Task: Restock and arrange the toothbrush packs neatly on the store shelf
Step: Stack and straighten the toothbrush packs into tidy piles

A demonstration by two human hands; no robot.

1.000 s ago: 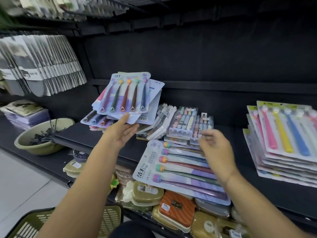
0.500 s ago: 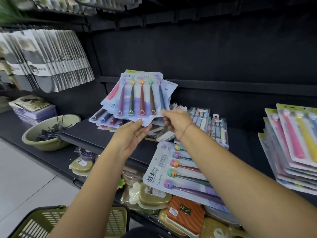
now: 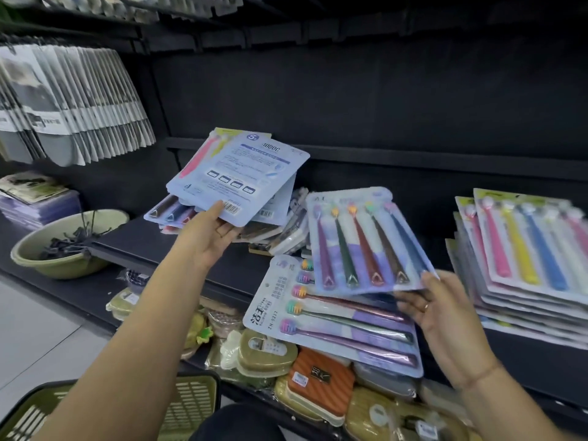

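Gripping a fanned bundle of toothbrush packs in our left hand, we have its fingers curled under the lower edge and the thumb on top. The printed backs face us, tilted up above the left part of the shelf. Our right hand pinches a single five-brush pack by its lower right corner, thumb over and fingers beneath. We hold it slanted just above another pack, which lies flat and overhangs the shelf's front edge. A tall stack of bright packs sits to the right. A green bowl stands at left, and soap boxes fill the lower shelf near a green basket
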